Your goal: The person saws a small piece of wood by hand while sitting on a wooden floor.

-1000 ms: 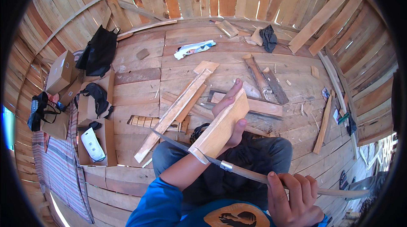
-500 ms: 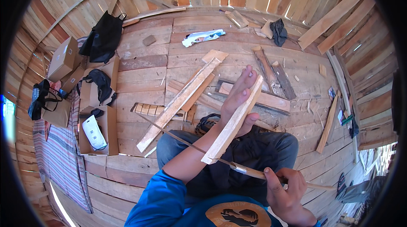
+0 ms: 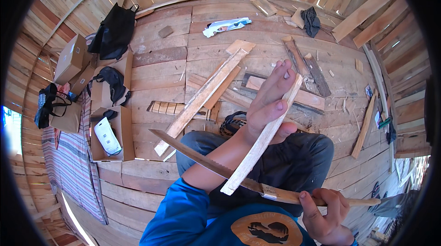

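My left hand (image 3: 268,108) is closed around a pale, narrow wooden strip (image 3: 257,156) that slants up and away from my lap. In my right hand (image 3: 327,214), at the lower right, is the wooden handle of a long-bladed knife (image 3: 195,156). Its dark blade points left, with its broad side showing and small notches along part of one edge. The blade passes behind the strip near the lower end; whether they touch I cannot tell. My left forearm lies above the blade, close to it.
Past my knees, long boards (image 3: 202,101) and bark-edged pieces (image 3: 317,76) lie on the plank floor. Open cardboard boxes (image 3: 124,129) and a striped cloth (image 3: 73,163) are at the left. A white-and-blue plastic wrapper (image 3: 227,26) lies farther off.
The knife blade has turned to show more of its broad side, and now lies lower on the strip's near end. The strip has tilted slightly in my left hand. My whole view has shifted a little.
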### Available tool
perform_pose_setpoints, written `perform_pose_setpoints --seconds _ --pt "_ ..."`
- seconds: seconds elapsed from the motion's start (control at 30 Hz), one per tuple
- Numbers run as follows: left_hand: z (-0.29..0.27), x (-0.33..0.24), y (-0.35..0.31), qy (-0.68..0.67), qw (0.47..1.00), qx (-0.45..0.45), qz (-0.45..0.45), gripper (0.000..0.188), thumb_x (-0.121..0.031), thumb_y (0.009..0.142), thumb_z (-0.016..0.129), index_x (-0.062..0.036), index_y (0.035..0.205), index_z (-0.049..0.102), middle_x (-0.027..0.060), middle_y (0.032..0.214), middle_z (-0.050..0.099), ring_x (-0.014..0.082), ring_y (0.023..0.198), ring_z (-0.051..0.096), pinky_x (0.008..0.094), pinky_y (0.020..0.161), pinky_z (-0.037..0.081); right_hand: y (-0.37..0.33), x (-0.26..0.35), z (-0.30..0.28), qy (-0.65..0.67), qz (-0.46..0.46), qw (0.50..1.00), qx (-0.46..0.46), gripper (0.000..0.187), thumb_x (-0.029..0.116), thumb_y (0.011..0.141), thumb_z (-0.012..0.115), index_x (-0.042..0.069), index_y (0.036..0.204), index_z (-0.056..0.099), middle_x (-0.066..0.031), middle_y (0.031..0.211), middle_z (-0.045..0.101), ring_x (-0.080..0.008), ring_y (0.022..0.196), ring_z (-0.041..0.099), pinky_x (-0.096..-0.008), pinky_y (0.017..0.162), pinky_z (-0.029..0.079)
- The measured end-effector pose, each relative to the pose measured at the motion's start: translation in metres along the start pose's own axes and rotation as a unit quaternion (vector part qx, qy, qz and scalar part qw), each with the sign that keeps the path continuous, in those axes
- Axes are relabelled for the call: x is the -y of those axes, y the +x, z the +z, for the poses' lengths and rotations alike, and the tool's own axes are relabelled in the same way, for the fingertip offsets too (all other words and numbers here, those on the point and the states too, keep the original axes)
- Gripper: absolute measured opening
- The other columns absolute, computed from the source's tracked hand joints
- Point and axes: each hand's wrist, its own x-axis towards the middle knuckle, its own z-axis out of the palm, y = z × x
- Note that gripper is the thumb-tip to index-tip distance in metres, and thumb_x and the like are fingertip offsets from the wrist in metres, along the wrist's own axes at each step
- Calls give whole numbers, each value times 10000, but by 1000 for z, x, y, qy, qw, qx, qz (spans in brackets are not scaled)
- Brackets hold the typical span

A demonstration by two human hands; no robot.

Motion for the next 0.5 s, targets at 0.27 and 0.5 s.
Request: perform_pose_setpoints --seconds 0.27,0.5 --pt "-2 8 -4 22 998 -60 5 507 -452 953 525 -134 1297 332 345 1338 471 492 1274 450 581 1055 346 36 9 -22 16 -79 997 -21 415 -59 788 699 63 1184 669 -89 828 560 -150 616 579 -263 507 505" --pt "2 20 0 10 997 -74 31 474 -385 957 546 -108 1292 357 339 1303 502 488 1254 465 560 1048 356 38 8 -16 14 -61 998 -16 415 0 811 723 74 1213 651 -87 823 559 -152 619 578 -257 507 499"
